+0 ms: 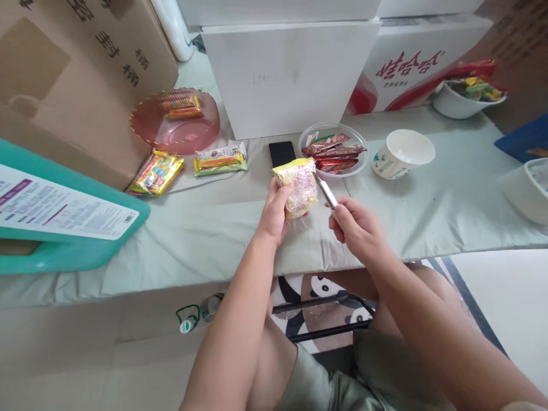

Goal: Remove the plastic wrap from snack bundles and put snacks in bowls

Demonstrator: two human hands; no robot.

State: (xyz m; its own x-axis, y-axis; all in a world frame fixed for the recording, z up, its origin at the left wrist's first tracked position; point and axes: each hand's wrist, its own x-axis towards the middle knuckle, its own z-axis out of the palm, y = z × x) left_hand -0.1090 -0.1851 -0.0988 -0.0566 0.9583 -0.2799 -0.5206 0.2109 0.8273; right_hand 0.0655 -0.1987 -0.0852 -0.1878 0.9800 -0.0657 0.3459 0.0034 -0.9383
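My left hand [276, 214] is closed around the left side of a crinkled, shiny snack packet [302, 188] with a yellow top edge and a clear, pinkish front. The packet is held up above the cloth-covered table. In my right hand [355, 225] is a slim knife [327, 193] with a white handle, its dark tip against or very near the packet's upper right edge. Just behind the packet lies a black phone [282, 154]. A clear round bowl [363, 162] of red-wrapped snack sticks [334, 151] stands right beyond the knife tip.
A white paper bowl [406, 149] stands to the right. At the left are a pink bowl [148, 128], yellow snack packs [160, 171] and a flat packet [220, 160]. White boxes [291, 74] line the back. A green jug [77, 251] stands at the near left.
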